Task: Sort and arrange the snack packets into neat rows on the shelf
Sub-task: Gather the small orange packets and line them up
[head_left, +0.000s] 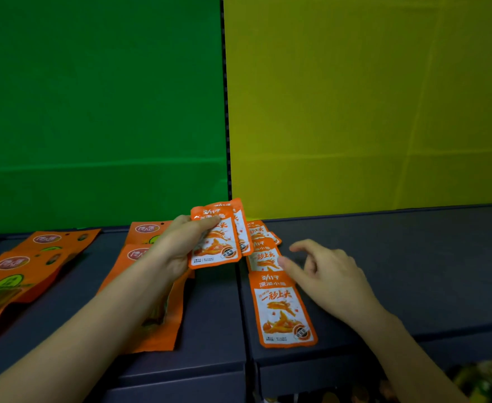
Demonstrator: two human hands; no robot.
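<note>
My left hand (178, 245) grips a small fan of orange-and-white snack packets (218, 239), lifted a little above the dark shelf (398, 257). Just right of them a row of the same small packets (282, 309) lies flat on the shelf, running from the back wall toward the front edge and overlapping one another. My right hand (326, 271) hovers over the row's right side with fingers spread and relaxed, its fingertips close to the second packet (263, 258); it holds nothing.
Larger orange pouches (151, 324) lie under my left forearm, and more of them (21, 271) sit at the far left. Green and yellow panels form the back wall. Colourful goods (483, 379) show on a lower level at the bottom right.
</note>
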